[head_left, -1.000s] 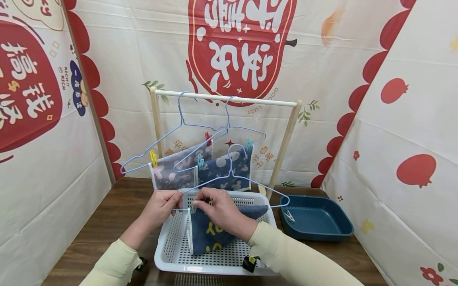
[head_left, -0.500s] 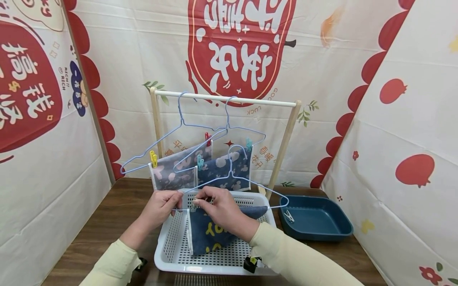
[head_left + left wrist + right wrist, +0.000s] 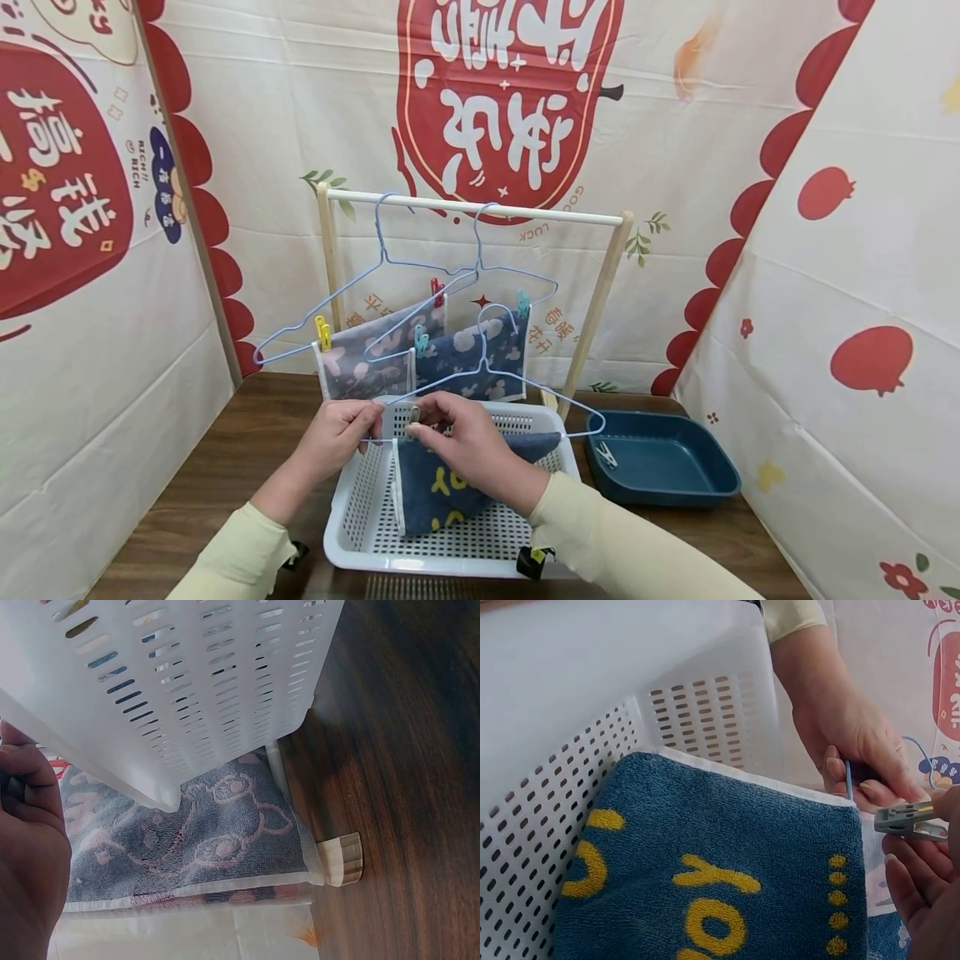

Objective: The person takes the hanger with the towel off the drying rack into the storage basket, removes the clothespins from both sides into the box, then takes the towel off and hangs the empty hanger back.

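A dark blue towel (image 3: 427, 492) with yellow lettering hangs from the lower bar of a blue hanger (image 3: 483, 350), over the white basket (image 3: 420, 565); seen from the head, its lower edge falls within the basket's rim. A grey clip (image 3: 900, 819) is just beyond the towel's white-trimmed corner, apart from the cloth, pinched between the thumb and forefinger of the right hand (image 3: 461, 433). The left hand (image 3: 345, 429), above the basket's left far corner, has its fingers curled round the hanger's end. The hanger's right end reaches past the basket's right rim, and its hook rises free beyond the far rim.

Close behind the basket, a grey towel (image 3: 367, 354) and a navy towel (image 3: 450, 358) hang on the rack (image 3: 596, 308), leaving little depth there. A teal tray (image 3: 667, 467) sits just right of the basket. Left of the basket, the wooden tabletop (image 3: 195, 467) gives wider room.
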`<move>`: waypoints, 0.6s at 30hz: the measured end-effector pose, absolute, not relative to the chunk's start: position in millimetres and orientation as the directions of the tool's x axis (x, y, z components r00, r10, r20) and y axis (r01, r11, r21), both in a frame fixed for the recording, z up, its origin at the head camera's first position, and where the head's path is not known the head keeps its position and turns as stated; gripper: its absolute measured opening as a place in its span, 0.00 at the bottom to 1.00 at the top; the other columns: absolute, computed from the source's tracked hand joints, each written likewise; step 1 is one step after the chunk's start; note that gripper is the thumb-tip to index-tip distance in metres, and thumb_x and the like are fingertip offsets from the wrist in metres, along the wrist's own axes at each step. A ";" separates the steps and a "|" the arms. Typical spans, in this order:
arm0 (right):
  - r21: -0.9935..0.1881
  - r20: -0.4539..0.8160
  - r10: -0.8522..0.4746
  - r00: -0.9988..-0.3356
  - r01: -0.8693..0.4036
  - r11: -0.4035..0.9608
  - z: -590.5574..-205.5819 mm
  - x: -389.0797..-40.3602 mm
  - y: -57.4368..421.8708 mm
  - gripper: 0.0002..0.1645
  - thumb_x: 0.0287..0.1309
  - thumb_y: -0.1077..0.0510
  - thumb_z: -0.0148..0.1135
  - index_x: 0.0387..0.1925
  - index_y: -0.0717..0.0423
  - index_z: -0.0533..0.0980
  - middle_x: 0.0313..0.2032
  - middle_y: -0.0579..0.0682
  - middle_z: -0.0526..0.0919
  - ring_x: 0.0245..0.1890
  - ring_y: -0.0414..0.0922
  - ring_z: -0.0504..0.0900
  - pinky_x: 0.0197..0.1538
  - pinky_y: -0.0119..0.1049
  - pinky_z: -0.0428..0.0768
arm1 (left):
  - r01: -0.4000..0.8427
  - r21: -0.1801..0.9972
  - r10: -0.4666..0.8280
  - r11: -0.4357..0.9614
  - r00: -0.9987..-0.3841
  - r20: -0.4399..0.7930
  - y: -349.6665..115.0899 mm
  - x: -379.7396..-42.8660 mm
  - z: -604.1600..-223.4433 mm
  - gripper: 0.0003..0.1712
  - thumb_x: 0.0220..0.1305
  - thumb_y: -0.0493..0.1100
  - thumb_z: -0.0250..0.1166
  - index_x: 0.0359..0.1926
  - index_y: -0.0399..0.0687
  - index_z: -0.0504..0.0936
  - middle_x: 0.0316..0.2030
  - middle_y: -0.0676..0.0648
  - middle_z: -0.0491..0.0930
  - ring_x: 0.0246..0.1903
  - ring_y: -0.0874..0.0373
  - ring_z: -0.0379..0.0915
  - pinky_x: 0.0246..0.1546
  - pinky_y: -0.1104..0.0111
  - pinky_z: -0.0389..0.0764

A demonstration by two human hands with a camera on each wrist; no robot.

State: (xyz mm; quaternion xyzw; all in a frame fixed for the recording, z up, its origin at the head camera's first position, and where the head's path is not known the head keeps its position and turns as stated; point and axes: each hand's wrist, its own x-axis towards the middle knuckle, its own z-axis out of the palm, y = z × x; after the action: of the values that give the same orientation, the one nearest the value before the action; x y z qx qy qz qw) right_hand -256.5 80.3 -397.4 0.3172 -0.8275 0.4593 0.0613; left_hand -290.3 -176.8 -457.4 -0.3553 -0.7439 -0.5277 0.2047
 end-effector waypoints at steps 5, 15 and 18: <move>-0.718 0.398 -0.464 -0.791 -0.583 0.379 -399.4 -254.7 85.4 0.16 0.74 0.57 0.74 0.59 0.52 0.84 0.44 0.39 0.88 0.43 0.38 0.87 0.45 0.37 0.87 | 0.746 0.638 0.311 0.193 -0.663 0.681 -176.7 -290.7 -457.7 0.22 0.79 0.26 0.62 0.28 0.52 0.84 0.22 0.51 0.81 0.16 0.54 0.75 0.17 0.68 0.80; -0.726 0.394 -0.455 -0.798 -0.574 0.379 -398.2 -253.0 95.8 0.17 0.72 0.58 0.76 0.59 0.51 0.85 0.45 0.42 0.87 0.44 0.39 0.86 0.45 0.38 0.86 | 0.755 0.630 0.308 0.181 -0.652 0.693 -177.4 -292.3 -460.2 0.22 0.78 0.25 0.61 0.28 0.51 0.84 0.21 0.49 0.80 0.15 0.55 0.74 0.17 0.69 0.80; -0.717 0.399 -0.450 -0.799 -0.577 0.390 -394.8 -251.8 101.3 0.17 0.72 0.59 0.76 0.58 0.48 0.85 0.45 0.41 0.87 0.44 0.40 0.86 0.44 0.38 0.86 | 0.753 0.633 0.308 0.177 -0.654 0.691 -177.9 -291.8 -459.7 0.23 0.79 0.25 0.61 0.28 0.51 0.84 0.22 0.50 0.79 0.15 0.56 0.74 0.17 0.69 0.80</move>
State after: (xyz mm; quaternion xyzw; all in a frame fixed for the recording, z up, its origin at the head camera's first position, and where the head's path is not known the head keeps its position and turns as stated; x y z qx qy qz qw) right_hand -251.8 101.3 -394.8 0.3091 -0.8309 0.4574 0.0696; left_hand -291.8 -177.9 -459.7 -0.3595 -0.7380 -0.5312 0.2096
